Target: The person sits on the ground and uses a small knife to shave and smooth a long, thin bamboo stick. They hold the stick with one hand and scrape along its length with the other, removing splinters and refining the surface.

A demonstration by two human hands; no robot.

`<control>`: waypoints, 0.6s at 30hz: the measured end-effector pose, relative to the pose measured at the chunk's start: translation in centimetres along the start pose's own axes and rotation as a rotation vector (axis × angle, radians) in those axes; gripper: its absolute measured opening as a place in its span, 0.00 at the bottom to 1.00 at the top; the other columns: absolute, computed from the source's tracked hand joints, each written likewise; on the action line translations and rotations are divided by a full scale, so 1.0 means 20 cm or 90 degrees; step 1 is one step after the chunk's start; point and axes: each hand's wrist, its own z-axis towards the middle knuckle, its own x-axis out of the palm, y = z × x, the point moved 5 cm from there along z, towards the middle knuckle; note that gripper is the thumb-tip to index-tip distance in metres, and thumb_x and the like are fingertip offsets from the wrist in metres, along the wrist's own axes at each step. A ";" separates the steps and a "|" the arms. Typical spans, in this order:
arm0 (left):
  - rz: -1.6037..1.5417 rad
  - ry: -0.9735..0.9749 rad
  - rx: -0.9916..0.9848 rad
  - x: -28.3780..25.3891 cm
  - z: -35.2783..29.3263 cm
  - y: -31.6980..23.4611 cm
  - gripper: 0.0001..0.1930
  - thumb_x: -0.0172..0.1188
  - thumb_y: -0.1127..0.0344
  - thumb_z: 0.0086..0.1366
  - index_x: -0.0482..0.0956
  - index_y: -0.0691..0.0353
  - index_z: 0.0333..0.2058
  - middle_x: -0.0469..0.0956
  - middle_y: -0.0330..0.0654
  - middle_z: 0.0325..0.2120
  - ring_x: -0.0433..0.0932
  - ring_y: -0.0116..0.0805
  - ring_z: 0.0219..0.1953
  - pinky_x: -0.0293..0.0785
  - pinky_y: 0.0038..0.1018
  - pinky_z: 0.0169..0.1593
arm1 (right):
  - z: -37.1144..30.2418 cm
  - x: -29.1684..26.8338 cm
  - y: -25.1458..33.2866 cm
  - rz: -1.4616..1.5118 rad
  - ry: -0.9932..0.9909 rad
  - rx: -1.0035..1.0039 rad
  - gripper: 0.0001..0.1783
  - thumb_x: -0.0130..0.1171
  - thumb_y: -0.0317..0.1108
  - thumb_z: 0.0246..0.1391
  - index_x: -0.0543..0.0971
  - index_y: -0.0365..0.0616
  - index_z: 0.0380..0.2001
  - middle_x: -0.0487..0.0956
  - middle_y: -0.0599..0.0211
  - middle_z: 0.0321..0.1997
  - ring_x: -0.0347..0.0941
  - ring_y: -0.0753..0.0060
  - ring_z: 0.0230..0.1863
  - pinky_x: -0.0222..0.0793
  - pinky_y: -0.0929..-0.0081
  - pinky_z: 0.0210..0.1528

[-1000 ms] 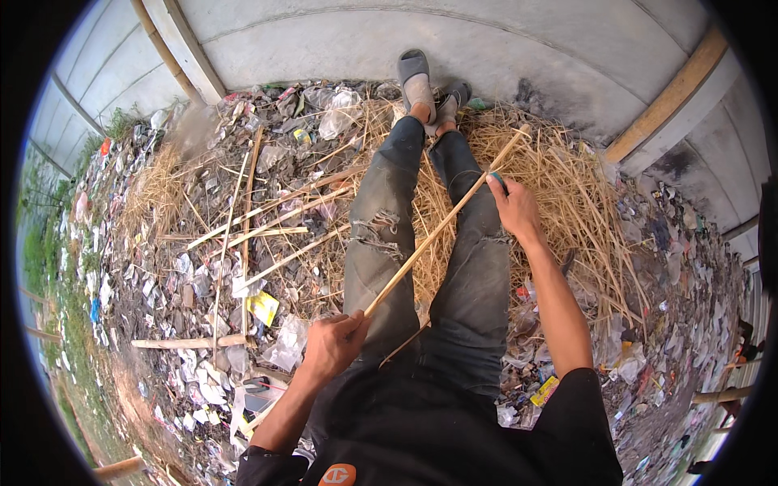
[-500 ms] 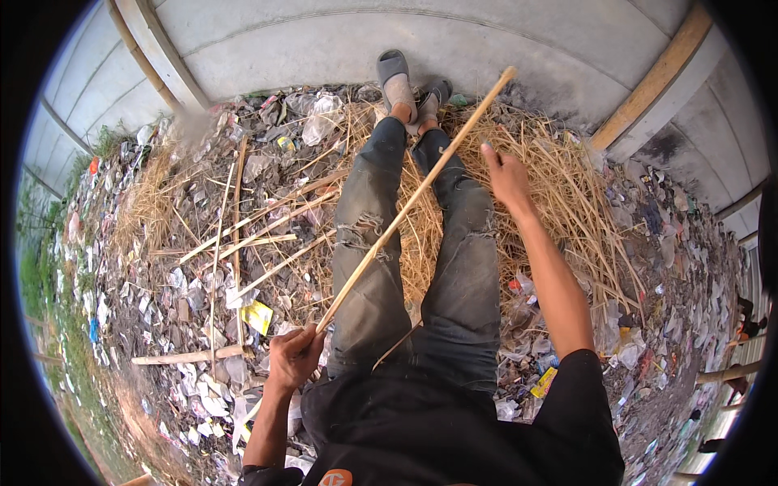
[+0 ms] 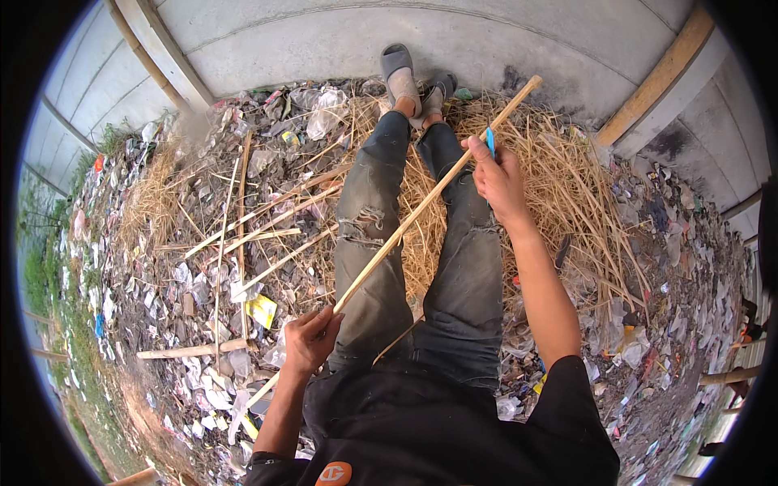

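Observation:
I sit with legs stretched out in torn grey jeans [image 3: 369,235], feet in grey sandals [image 3: 399,63]. A long pale bamboo stick [image 3: 421,206] runs slantwise across my lap, from lower left to upper right. My left hand [image 3: 309,342] is closed around its lower part beside my left thigh. My right hand [image 3: 496,176] is against the stick's upper part and holds a small blue-handled tool [image 3: 490,141], likely a knife, against the stick.
Dry straw [image 3: 567,186] lies under and right of my legs. Several cut sticks [image 3: 251,231] lie on litter-strewn ground at left, with a yellow wrapper [image 3: 262,310]. A concrete slab [image 3: 324,32] and wooden beam [image 3: 656,81] lie ahead.
My left hand has pulled the stick back and down along my lap. My right hand has closed on the stick's upper part, the blue tool now showing in it.

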 end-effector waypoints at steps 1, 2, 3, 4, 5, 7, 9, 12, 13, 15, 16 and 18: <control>-0.005 0.005 0.008 0.01 0.02 -0.02 0.10 0.74 0.72 0.61 0.88 0.63 0.42 0.75 0.43 0.17 0.75 0.35 0.16 0.68 0.32 0.22 | 0.01 0.02 0.01 0.013 -0.023 -0.008 0.20 0.62 0.48 0.70 0.81 0.41 0.34 0.60 0.87 0.15 0.52 0.91 0.14 0.43 0.82 0.17; -0.010 0.009 0.015 0.01 0.04 -0.03 0.11 0.74 0.72 0.61 0.88 0.64 0.42 0.76 0.43 0.17 0.75 0.36 0.16 0.68 0.32 0.22 | 0.01 0.03 0.02 0.026 -0.045 -0.017 0.19 0.63 0.46 0.70 0.81 0.40 0.34 0.59 0.88 0.15 0.51 0.92 0.14 0.43 0.82 0.17; -0.048 0.040 0.000 0.02 0.07 -0.04 0.13 0.73 0.69 0.64 0.87 0.67 0.46 0.77 0.43 0.18 0.75 0.31 0.16 0.69 0.31 0.23 | 0.02 0.06 0.02 0.040 -0.062 -0.024 0.18 0.63 0.44 0.70 0.81 0.39 0.34 0.59 0.88 0.15 0.50 0.92 0.14 0.43 0.82 0.17; -0.088 0.050 -0.025 0.04 0.10 -0.06 0.13 0.72 0.68 0.66 0.87 0.68 0.47 0.77 0.43 0.18 0.74 0.29 0.17 0.69 0.30 0.23 | 0.01 0.10 0.04 0.063 -0.049 -0.011 0.18 0.63 0.44 0.69 0.81 0.39 0.33 0.60 0.88 0.15 0.50 0.92 0.14 0.43 0.82 0.17; -0.128 0.059 -0.051 0.06 0.14 -0.09 0.14 0.71 0.67 0.67 0.86 0.69 0.49 0.77 0.43 0.18 0.74 0.27 0.17 0.69 0.29 0.24 | -0.01 0.14 0.06 0.086 -0.036 0.001 0.18 0.63 0.44 0.69 0.81 0.40 0.32 0.60 0.88 0.15 0.50 0.93 0.14 0.43 0.82 0.17; -0.200 0.072 -0.122 0.11 0.22 -0.17 0.17 0.68 0.65 0.70 0.85 0.70 0.52 0.76 0.43 0.18 0.72 0.23 0.18 0.68 0.27 0.25 | -0.08 0.25 0.05 0.089 0.036 0.004 0.17 0.63 0.43 0.69 0.82 0.40 0.32 0.61 0.88 0.15 0.50 0.93 0.14 0.43 0.83 0.17; -0.265 0.078 -0.205 0.17 0.30 -0.24 0.19 0.66 0.63 0.73 0.83 0.72 0.54 0.74 0.42 0.17 0.70 0.20 0.20 0.68 0.26 0.26 | -0.16 0.35 0.06 -0.086 0.088 -0.083 0.20 0.62 0.45 0.70 0.80 0.41 0.29 0.65 0.81 0.14 0.58 0.84 0.15 0.52 0.75 0.19; -0.177 0.040 -0.143 0.16 0.40 -0.26 0.20 0.64 0.62 0.75 0.82 0.71 0.57 0.73 0.39 0.17 0.68 0.19 0.20 0.66 0.25 0.26 | -0.30 0.37 0.09 -0.267 0.124 -0.159 0.24 0.60 0.50 0.69 0.76 0.41 0.26 0.69 0.66 0.14 0.68 0.65 0.16 0.61 0.65 0.22; -0.176 0.060 -0.149 0.15 0.41 -0.26 0.22 0.63 0.63 0.76 0.79 0.72 0.61 0.73 0.36 0.20 0.68 0.18 0.23 0.67 0.24 0.28 | -0.36 0.37 0.09 -0.311 0.139 -0.160 0.26 0.59 0.52 0.69 0.76 0.40 0.26 0.71 0.62 0.14 0.71 0.59 0.16 0.63 0.63 0.23; -0.336 0.074 -0.202 0.18 0.43 -0.24 0.22 0.59 0.65 0.76 0.76 0.73 0.63 0.74 0.35 0.23 0.69 0.19 0.25 0.68 0.24 0.30 | -0.46 0.37 0.07 -0.361 0.162 -0.150 0.27 0.57 0.54 0.69 0.76 0.41 0.26 0.73 0.55 0.17 0.75 0.50 0.20 0.66 0.59 0.24; -0.414 0.080 -0.233 0.19 0.43 -0.22 0.22 0.57 0.66 0.76 0.75 0.74 0.64 0.74 0.34 0.24 0.69 0.20 0.26 0.68 0.23 0.31 | -0.51 0.39 0.05 -0.384 0.178 -0.142 0.28 0.56 0.55 0.68 0.75 0.41 0.26 0.75 0.51 0.18 0.77 0.45 0.21 0.68 0.57 0.25; -0.471 0.113 -0.244 0.18 0.43 -0.21 0.24 0.50 0.71 0.74 0.72 0.76 0.66 0.74 0.34 0.27 0.70 0.22 0.28 0.69 0.24 0.34 | -0.59 0.44 0.00 -0.420 0.245 -0.160 0.28 0.56 0.56 0.69 0.76 0.41 0.27 0.77 0.51 0.19 0.79 0.43 0.24 0.70 0.54 0.26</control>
